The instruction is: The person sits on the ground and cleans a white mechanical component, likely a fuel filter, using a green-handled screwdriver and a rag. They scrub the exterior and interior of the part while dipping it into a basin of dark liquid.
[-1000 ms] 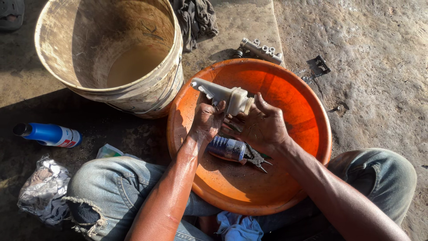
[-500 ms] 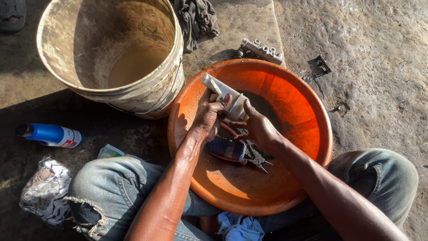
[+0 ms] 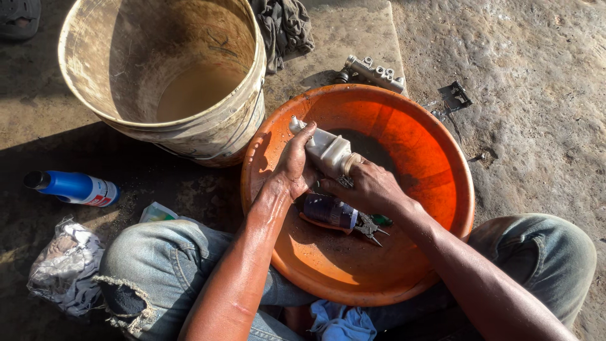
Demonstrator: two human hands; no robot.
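Both hands hold a small white plastic reservoir part (image 3: 328, 150) over an orange basin (image 3: 435, 151). My left hand (image 3: 292, 165) grips its left end, near a short spout. Against its right end, at a tan cap, my right hand (image 3: 369, 187) closes with the fingers curled around it. Under my hands, on the basin floor, lie a dark blue can (image 3: 329, 211) and a pair of pliers (image 3: 369, 225) with a green handle tip. The basin rests between my knees.
A dirty white bucket (image 3: 208, 132) with murky water stands left of the basin. A blue spray bottle (image 3: 72, 187) and a crumpled rag (image 3: 63, 265) lie at the left. A metal cylinder part (image 3: 374, 71) and a small bracket (image 3: 456, 96) lie on the concrete behind the basin. Blue cloth (image 3: 341, 322) sits below.
The white part has been turned and lowered a little in my hands. My left hand has shifted its grip up onto the part's left end. Other things have not moved.
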